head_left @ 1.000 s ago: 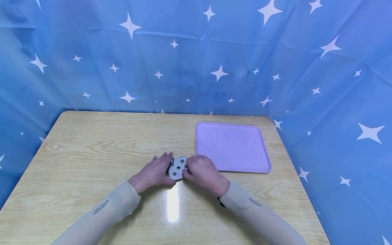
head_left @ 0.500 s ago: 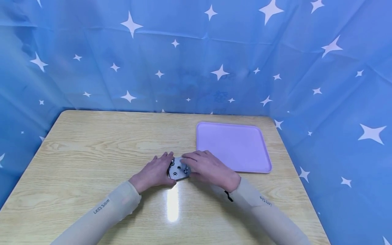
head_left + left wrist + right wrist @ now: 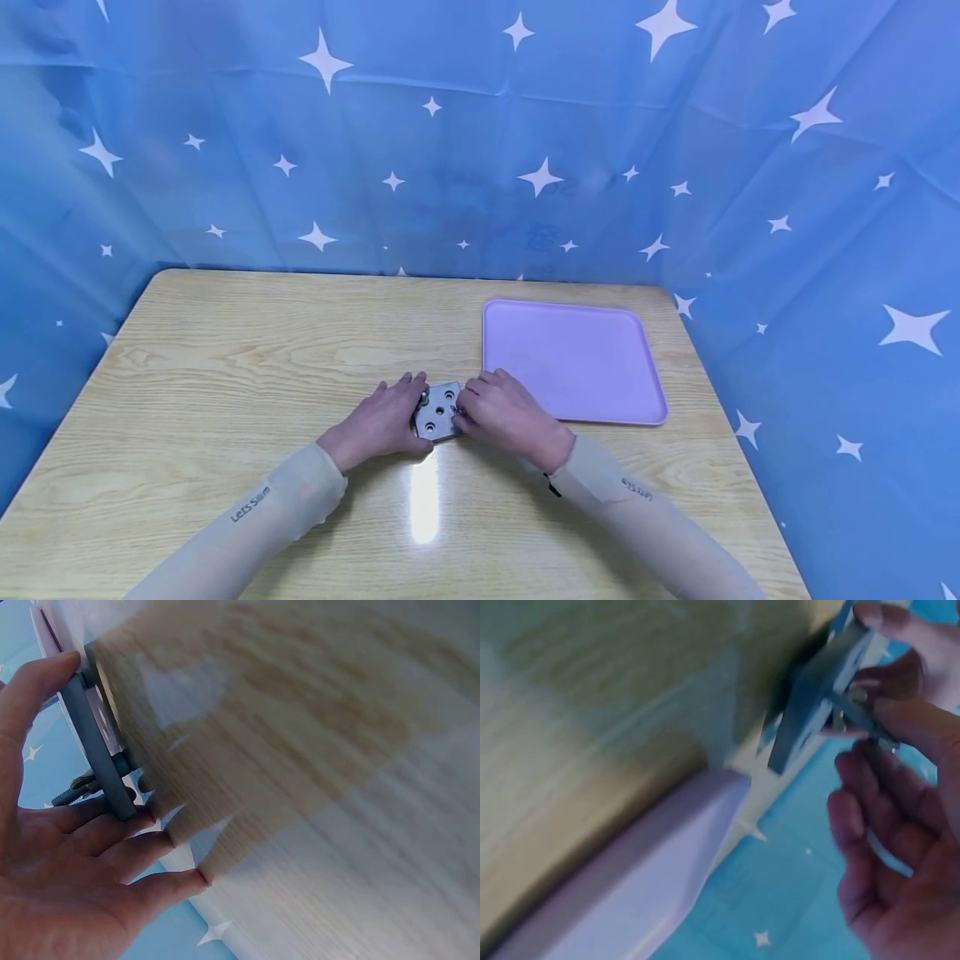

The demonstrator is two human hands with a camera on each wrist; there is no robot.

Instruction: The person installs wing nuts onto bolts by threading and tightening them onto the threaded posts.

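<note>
A grey metal plate [image 3: 439, 423] with several round holes lies at the middle of the table. My left hand [image 3: 378, 423] grips its left side, thumb at the near edge and fingers at the far edge. Beside those fingers a threaded bolt [image 3: 71, 793] with a nut-like piece on it stands out of the plate. My right hand [image 3: 504, 417] is at the plate's right side, fingers curled. In the right wrist view its thumb and fingers pinch a second bolt [image 3: 861, 716] that sticks up from the plate; the fingers partly hide its end.
A purple tray [image 3: 573, 419] lies at the right, just beyond my right hand. The wood-grain table [image 3: 247, 350] is backed by a blue curtain [image 3: 450, 167] with white stars. Light glares off the tabletop in front of the plate.
My right hand lifted and spread its fingers over the plate half a second ago; now they are curled at the bolt again. The left hand and the plate stay in place.
</note>
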